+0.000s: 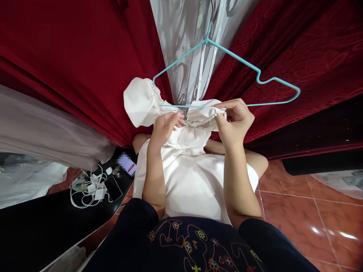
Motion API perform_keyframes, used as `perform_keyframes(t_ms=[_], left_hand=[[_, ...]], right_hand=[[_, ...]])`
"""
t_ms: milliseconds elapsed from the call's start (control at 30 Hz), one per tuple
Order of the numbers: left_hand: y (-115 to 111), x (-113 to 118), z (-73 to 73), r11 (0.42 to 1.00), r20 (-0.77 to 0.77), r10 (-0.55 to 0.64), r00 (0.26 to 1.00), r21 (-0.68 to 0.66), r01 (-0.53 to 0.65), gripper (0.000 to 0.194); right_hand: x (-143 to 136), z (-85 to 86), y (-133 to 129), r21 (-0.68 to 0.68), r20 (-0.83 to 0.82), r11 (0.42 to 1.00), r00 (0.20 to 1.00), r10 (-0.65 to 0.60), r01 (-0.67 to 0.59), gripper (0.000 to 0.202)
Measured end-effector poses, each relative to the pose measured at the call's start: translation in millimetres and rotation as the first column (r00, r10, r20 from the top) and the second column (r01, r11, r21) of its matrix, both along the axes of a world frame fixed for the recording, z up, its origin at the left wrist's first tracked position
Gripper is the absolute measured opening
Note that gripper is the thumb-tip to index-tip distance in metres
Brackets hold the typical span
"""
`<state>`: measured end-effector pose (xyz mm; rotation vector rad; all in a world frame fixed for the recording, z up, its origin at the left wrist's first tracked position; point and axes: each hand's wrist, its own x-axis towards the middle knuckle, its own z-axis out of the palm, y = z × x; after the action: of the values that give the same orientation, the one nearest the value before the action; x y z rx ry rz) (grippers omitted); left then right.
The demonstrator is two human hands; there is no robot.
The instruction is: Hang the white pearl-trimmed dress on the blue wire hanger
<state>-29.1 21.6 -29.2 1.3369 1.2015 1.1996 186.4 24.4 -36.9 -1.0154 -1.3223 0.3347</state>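
Note:
A white dress (188, 181) with a beaded neckline lies over my lap, its left puffed sleeve (138, 102) spread out. One arm of a light blue hanger (232, 56) reaches into that side of the neckline, while the opposite arm sticks out bare to the right. My right hand (235, 122) is closed, pinching the beaded fabric edge between thumb and fingers near the hanger's bottom bar. At the neckline's middle, my left hand (167, 126) has its fingers stretched out and slightly apart, against or just over the dress; exact contact is hard to make out.
Red curtains (85, 49) and a sheer white cloth (181, 45) hang in front. On a black bench (34, 223) at left lie tangled white cables (92, 189), a dark phone (114, 188) and a lit phone (127, 164). Reddish floor tiles (295, 211) show at right.

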Motion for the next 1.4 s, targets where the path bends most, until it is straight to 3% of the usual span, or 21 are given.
perform_keyframes(t_ms=[67,133,200,267,367,467,567,633,733,833,933,1100,1300,1400], left_hand=[[2.3,7.0,-4.5,0.989,0.13,-0.09,0.987,-0.105,0.104,0.046],[5.6,15.4,-5.7,0.994,0.351,-0.07,0.934,-0.058,0.096,0.042],[7.4,23.9,-4.4,0.996,0.548,-0.086,0.832,0.017,0.092,0.03],[6.6,31.1,-2.5,0.994,0.633,-0.108,0.767,0.084,0.072,0.019],[2.3,39.4,-1.3,0.989,0.611,-0.092,0.786,0.149,0.0,0.018],[-0.7,45.0,-2.0,0.981,0.586,-0.068,0.807,0.186,-0.053,0.024],[0.1,46.1,-2.6,0.97,0.593,-0.064,0.802,0.225,-0.089,0.029],[1.8,43.8,-2.4,0.966,0.591,-0.056,0.804,0.237,-0.107,0.034],[4.8,38.0,-2.4,0.962,0.578,-0.04,0.815,0.243,-0.125,0.037],[7.4,33.4,-3.0,0.959,0.53,0.0,0.848,0.242,-0.151,0.036],[9.0,31.9,-3.8,0.954,0.48,0.032,0.877,0.247,-0.17,0.04],[8.7,32.8,-4.0,0.953,0.507,0.025,0.861,0.249,-0.174,0.041],[5.9,32.3,-1.3,0.953,0.548,0.002,0.836,0.253,-0.168,0.039],[5.2,31.6,-0.4,0.957,0.564,-0.022,0.825,0.25,-0.146,0.035]], right_hand=[[-1.5,-0.5,0.5,0.004,-0.012,1.0,1.0,-0.001,0.001,0.021],[-2.7,-0.7,0.8,0.002,-0.001,1.0,1.0,-0.018,0.018,0.024],[-3.5,-0.6,0.4,-0.001,0.032,0.999,0.999,-0.036,0.036,0.025],[-4.6,-1.0,-2.0,0.016,0.063,0.999,0.998,-0.03,0.029,0.022],[-7.1,-6.0,-10.1,0.102,0.083,0.993,0.994,-0.066,0.057,0.014],[-2.5,-19.4,-17.8,0.216,-0.021,0.941,0.965,-0.261,0.26,0.015],[23.2,-34.9,-12.7,0.201,-0.166,0.868,0.889,-0.427,0.455,0.015],[53.0,-39.9,-0.2,0.149,-0.219,0.864,0.868,-0.446,0.481,0.019],[102.1,-32.0,23.0,0.115,-0.26,0.826,0.82,-0.511,0.551,0.037],[131.3,-5.6,37.8,0.146,-0.208,0.773,0.783,-0.587,0.618,0.042],[126.6,29.1,40.2,0.212,-0.125,0.812,0.839,-0.53,0.545,0.038],[75.8,68.9,35.8,0.192,-0.027,0.911,0.93,-0.366,0.364,0.026],[33.4,67.9,27.2,0.107,-0.017,0.989,0.995,-0.1,0.101,0.017],[28.8,63.5,19.2,0.199,-0.113,0.977,0.992,-0.061,0.083,0.015]])
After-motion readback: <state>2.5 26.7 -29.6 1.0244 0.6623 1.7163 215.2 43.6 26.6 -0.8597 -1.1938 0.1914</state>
